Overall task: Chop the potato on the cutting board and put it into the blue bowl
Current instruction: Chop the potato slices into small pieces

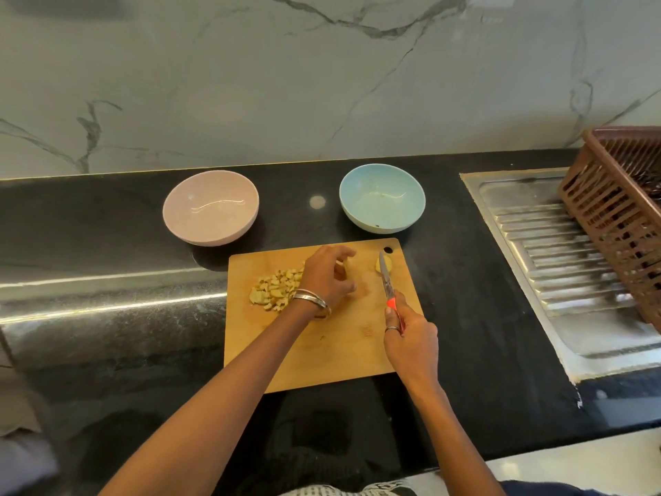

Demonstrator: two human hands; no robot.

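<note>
The wooden cutting board [322, 349] lies on the black tabletop [483, 316], with the blue bowl [382, 197] just beyond its 1 o'clock corner and a pink bowl [211, 207] at 11 o'clock. The right hand [411, 341] has its fingers closed around the red handle of the knife [387, 281], blade tip touching an uncut potato piece [380, 265] at the board's 1 o'clock area. The left hand [327, 275] hovers with fingers loosely curled, apparently pinching a blurred potato piece, beside the chopped potato pile [275, 289] at 10 o'clock.

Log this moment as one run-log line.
stage: chopping | right hand: holds knife at potato piece | left hand: on cutting board | chopped potato: piled on board | blue bowl: no potato
</note>
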